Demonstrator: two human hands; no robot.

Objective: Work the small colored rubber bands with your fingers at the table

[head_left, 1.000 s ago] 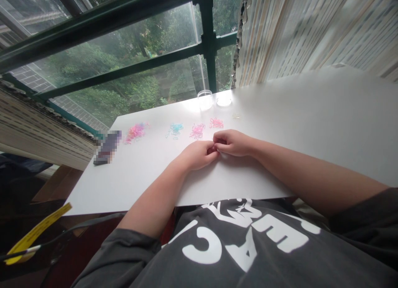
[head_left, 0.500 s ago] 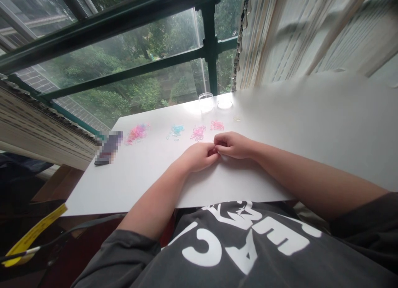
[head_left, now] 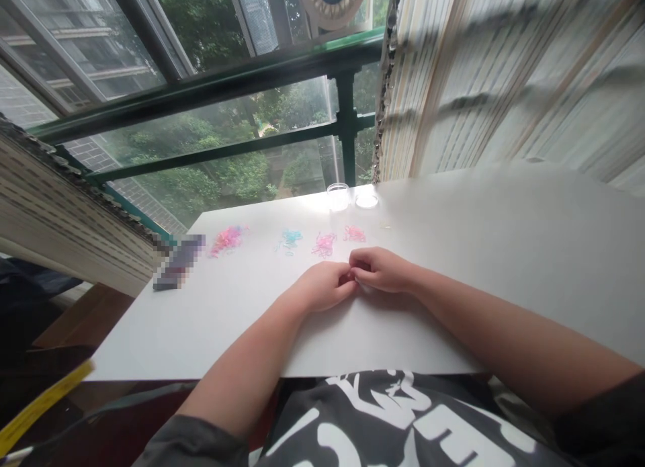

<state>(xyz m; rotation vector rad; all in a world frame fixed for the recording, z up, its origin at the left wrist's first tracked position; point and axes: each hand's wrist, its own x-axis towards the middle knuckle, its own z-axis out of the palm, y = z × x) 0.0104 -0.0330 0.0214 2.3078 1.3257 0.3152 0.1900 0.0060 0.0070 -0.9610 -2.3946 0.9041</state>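
My left hand [head_left: 330, 285] and my right hand [head_left: 379, 269] meet at the fingertips just above the white table [head_left: 242, 339]. Both are closed in a pinch; whatever lies between the fingers is hidden or too small to name. Beyond them are small loose piles that look like tiny rubber bands: a blue pile [head_left: 291, 238], a pink pile [head_left: 324, 244] and a coral-pink pile [head_left: 355, 234]. Further left spreads a larger mixed-colour pile [head_left: 228, 240]. A small pale yellowish piece [head_left: 385, 226] lies right of the coral pile.
A clear round container [head_left: 338, 197] and a shallow clear dish or lid [head_left: 367, 201] stand at the table's far edge, by the window. At the left edge lies a dark, pixelated flat object [head_left: 180, 262]. A striped curtain [head_left: 443, 104] hangs behind on the right.
The camera view has tilted up, so the table and hands sit lower in the picture. Both hands stay together in nearly the same pinched pose, and the piles look unchanged.
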